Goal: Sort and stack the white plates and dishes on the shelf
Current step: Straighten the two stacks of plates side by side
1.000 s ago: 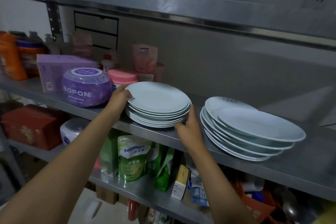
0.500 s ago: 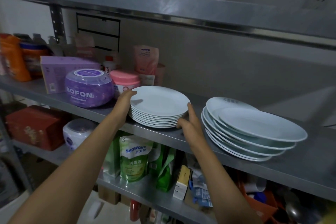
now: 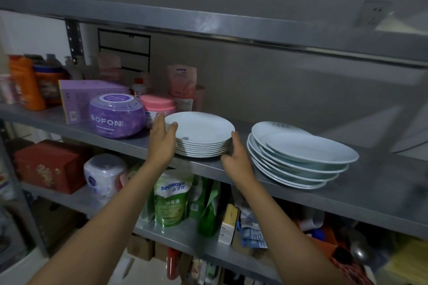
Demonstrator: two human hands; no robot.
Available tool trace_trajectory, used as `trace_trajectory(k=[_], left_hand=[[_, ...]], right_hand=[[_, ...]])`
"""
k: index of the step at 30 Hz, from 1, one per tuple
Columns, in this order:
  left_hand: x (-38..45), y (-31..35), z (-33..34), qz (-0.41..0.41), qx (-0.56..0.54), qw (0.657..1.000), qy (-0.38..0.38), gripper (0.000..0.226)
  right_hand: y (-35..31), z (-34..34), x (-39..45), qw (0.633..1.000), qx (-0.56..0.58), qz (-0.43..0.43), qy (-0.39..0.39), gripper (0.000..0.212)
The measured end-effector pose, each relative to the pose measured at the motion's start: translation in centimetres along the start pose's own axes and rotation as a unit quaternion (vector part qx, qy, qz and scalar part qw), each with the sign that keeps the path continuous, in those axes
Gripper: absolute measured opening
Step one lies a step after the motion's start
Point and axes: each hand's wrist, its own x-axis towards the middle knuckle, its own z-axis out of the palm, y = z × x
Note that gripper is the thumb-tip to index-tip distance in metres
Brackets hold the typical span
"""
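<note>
A neat stack of small white plates (image 3: 200, 133) stands near the front edge of the steel shelf (image 3: 361, 194), and both hands are at its sides. The left hand (image 3: 162, 140) lies against the left side of the stack, fingers nearly straight and close together, pointing up and away past the rim; its thumb (image 3: 172, 127) rests over the rim of the top plate. The fingers touch the plate edges rather than wrap them. The right hand (image 3: 236, 157) is at the right side of the stack, its thumb (image 3: 235, 137) raised against the edges of the upper plates, while the other fingers curl loosely low down by the base of the stack; whether they reach under the bottom plate cannot be told. Neither hand closes firmly around the plates, and the stack sits flat on the shelf.

Just to the right of the stack, close to the right hand, lies a looser pile of larger white dishes (image 3: 301, 157), its layers slid sideways over one another. To the left of the stack, beside the left hand, stand a purple round tub (image 3: 117, 115) and a pink-lidded jar (image 3: 157, 105).
</note>
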Motion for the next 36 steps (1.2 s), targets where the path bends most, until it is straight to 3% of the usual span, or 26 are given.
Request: trace_trajectory(k=[3, 7, 13, 14, 16, 19, 21, 23, 26, 29, 36], left_hand=[[-2.7, 0.8, -0.2, 0.165, 0.182, 0.969, -0.007, 0.056], [-5.6, 2.3, 0.9, 0.324, 0.259, 0.907, -0.064, 0.058], [-7.9, 3.7, 5.3, 0.452, 0.343, 0.815, -0.119, 0.065], [-8.4, 3.9, 6.3, 0.453, 0.342, 0.813, -0.129, 0.065], [-9.3, 4.3, 8.5, 0.402, 0.285, 0.857, -0.151, 0.062], [-10.2, 5.3, 11.2, 0.195, 0.093, 0.960, -0.177, 0.060], [-10.5, 6.2, 12.8, 0.069, 0.000, 0.979, -0.191, 0.062], [-9.8, 6.4, 14.3, -0.056, -0.108, 0.973, -0.196, 0.066], [-8.0, 6.1, 15.8, -0.216, -0.312, 0.906, -0.188, 0.077], [-7.9, 6.8, 16.6, -0.223, -0.379, 0.868, -0.231, 0.062], [-8.2, 6.4, 17.1, -0.222, -0.378, 0.870, -0.228, 0.061]], right_hand=[[-0.5, -0.9, -2.8, 0.988, -0.140, -0.066, 0.005, 0.080], [0.1, -3.0, -6.0, 0.917, -0.319, -0.238, 0.007, 0.071], [-0.8, -10.6, -9.0, 0.879, -0.341, -0.311, 0.120, 0.051], [-0.6, -12.0, -9.3, 0.876, -0.336, -0.310, 0.152, 0.049], [0.2, -14.8, -9.8, 0.877, -0.319, -0.287, 0.216, 0.047], [2.2, -17.3, -10.8, 0.899, -0.244, -0.200, 0.303, 0.050], [3.5, -18.0, -11.3, 0.913, -0.189, -0.123, 0.341, 0.057], [5.2, -18.4, -11.1, 0.928, -0.174, -0.028, 0.328, 0.069], [6.9, -18.5, -10.2, 0.960, -0.091, 0.091, 0.249, 0.081], [7.1, -18.4, -9.3, 0.975, -0.046, 0.111, 0.184, 0.067], [7.1, -18.8, -8.4, 0.979, -0.074, 0.103, 0.160, 0.056]])
